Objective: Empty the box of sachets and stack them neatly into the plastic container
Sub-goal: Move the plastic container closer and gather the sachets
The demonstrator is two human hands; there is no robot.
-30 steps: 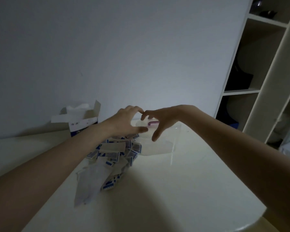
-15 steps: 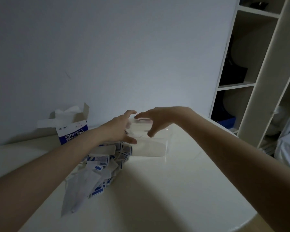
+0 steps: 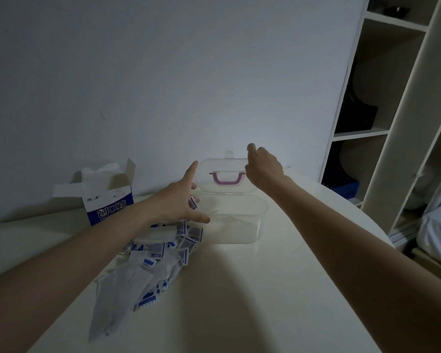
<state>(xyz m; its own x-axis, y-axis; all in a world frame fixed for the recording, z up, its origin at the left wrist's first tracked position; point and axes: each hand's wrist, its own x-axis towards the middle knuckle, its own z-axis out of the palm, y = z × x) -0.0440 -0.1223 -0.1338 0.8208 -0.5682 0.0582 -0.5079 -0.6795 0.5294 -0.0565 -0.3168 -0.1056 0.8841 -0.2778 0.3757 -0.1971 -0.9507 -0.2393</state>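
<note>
The clear plastic container (image 3: 250, 233) stands on the white table (image 3: 239, 301) with nothing visible in it. Its hinged lid (image 3: 214, 187), with a purple handle (image 3: 226, 180), stands upright. My right hand (image 3: 264, 168) grips the lid's upper right edge. My left hand (image 3: 178, 200) is spread: the index finger reaches the lid's left edge and the thumb lies against the container's left wall. One sachet (image 3: 193, 202) shows by its fingers. A heap of blue-and-white sachets (image 3: 168, 247) lies left of the container. The open blue-and-white box (image 3: 110, 207) stands behind the heap.
A crumpled clear wrapper (image 3: 117, 299) lies in front of the sachets. The wall runs close behind the table. White shelving (image 3: 392, 133) with dark items stands at the right, past the table's rounded edge.
The lid has swung from flat to upright. My right hand rose with it, and my left hand spread against the container's left side.
</note>
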